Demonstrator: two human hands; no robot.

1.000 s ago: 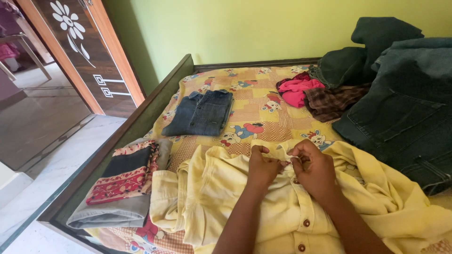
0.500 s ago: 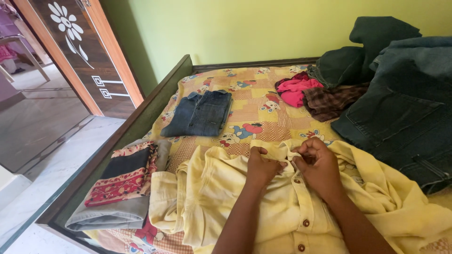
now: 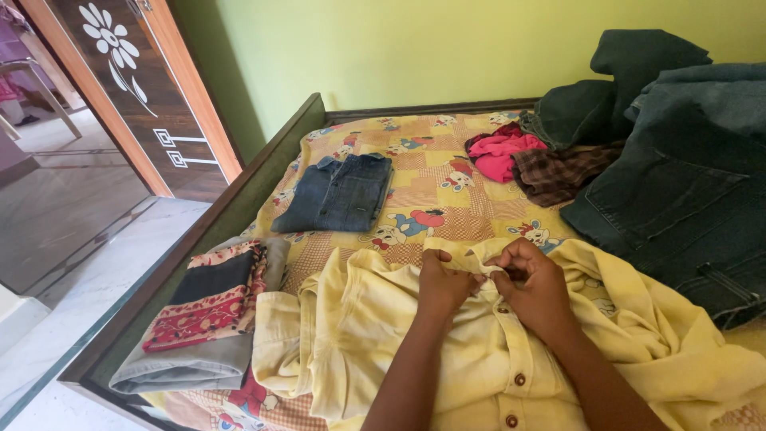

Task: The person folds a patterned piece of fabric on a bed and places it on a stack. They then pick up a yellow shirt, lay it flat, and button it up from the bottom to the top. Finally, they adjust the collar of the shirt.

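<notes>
The bed (image 3: 263, 187) is lying under everything, its dark wooden frame running off to the left of the hands and its cartoon-print bedsheet (image 3: 435, 179) showing beyond them. A heap of dark denim garments (image 3: 678, 183) is piling up to the right of the right hand and beyond it, well apart from the fingers. The pale yellow button-up shirt (image 3: 383, 335) is spreading out directly beneath both hands, its brown buttons running in a line toward the person. To the left of the left hand, a folded stack of grey and red patterned cloth (image 3: 203, 315) is sitting at the bed's edge, touching the yellow shirt's sleeve. Beyond the left hand, a folded blue denim shirt (image 3: 339, 191) is lying flat by itself. Beyond the right hand, a brown checked garment (image 3: 558, 172) is resting against the denim heap, with a crumpled pink cloth (image 3: 503, 152) just beside it. The left hand (image 3: 443, 283) is closing its fingers and pinching the yellow shirt's placket near the collar. The right hand (image 3: 535, 287) is curling in the same way, gripping the shirt fabric just beside the left, the two hands almost touching.
</notes>
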